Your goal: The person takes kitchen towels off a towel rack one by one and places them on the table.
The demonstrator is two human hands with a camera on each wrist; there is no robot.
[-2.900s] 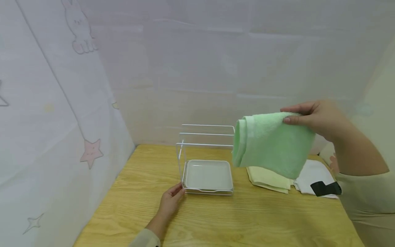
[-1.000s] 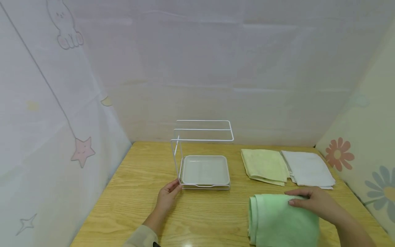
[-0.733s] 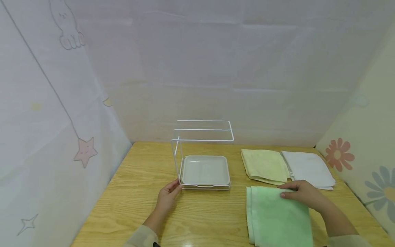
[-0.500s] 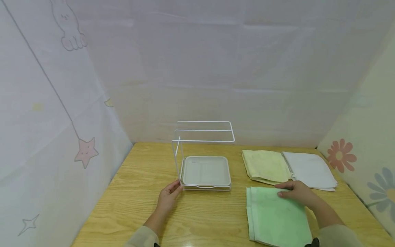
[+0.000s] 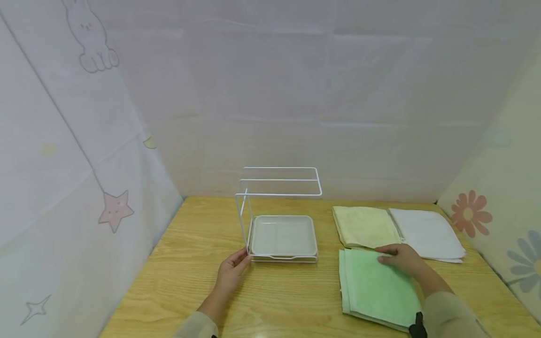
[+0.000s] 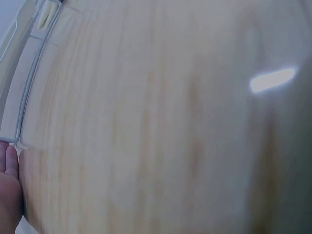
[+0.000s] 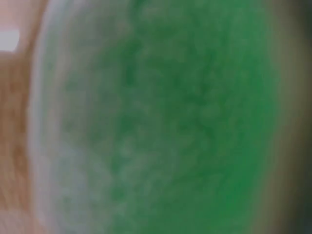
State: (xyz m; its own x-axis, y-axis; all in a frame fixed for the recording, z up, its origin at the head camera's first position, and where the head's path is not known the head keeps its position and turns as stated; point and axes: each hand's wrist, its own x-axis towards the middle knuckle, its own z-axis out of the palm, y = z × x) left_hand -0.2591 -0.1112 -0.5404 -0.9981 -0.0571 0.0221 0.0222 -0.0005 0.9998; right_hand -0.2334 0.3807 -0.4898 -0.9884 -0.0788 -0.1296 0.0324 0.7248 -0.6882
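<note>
In the head view a folded light green towel [image 5: 378, 288] lies on the table at the right front. My right hand [image 5: 403, 259] pinches its far edge, thumb on top. The green towel [image 7: 161, 122] fills the right wrist view, blurred. My left hand [image 5: 232, 272] holds the front left corner of a white wire rack [image 5: 279, 194], thumb and fingers at the post. A shallow off-white tray [image 5: 283, 236] sits in the rack's base. In the left wrist view the left hand [image 6: 9, 190] shows at the edge, its fingers against the rack [image 6: 30, 83].
Behind the green towel lie a folded pale yellow towel [image 5: 367, 226] and a folded white towel [image 5: 428, 234], side by side. The wooden table [image 5: 291, 300] ends at a fabric backdrop [image 5: 274, 94] at the back and both sides.
My right hand has lowered the green towel from the air to the table, then moved slightly away from me with it, close to the yellow towel. The left hand keeps its hold on the rack.
</note>
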